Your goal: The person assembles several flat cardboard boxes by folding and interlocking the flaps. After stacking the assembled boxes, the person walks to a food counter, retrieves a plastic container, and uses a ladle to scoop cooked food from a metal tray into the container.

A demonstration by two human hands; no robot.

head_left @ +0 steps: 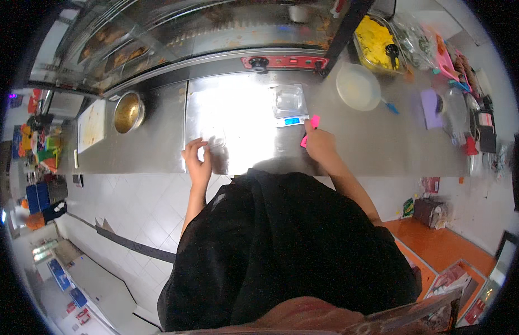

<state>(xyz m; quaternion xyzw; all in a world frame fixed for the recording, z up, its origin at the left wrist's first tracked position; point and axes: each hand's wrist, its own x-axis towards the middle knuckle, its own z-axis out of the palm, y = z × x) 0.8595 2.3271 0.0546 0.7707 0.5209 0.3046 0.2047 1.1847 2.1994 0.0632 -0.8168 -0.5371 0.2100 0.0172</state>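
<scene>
My right hand (320,144) grips a pink stick-shaped tool (311,126) on the steel counter (377,139), just below a small digital scale (290,106) with a lit blue display. A clear plastic bag or sheet lies on the scale's platform. My left hand (197,159) pinches a small clear plastic piece (217,140) near the counter's front edge, in a patch of bright glare.
A metal bowl (129,112) and a white cutting board (92,125) sit at the left. A white bowl (358,86), a tray of yellow food (377,44), a purple card and several small items crowd the right. A glass display case (175,33) runs behind.
</scene>
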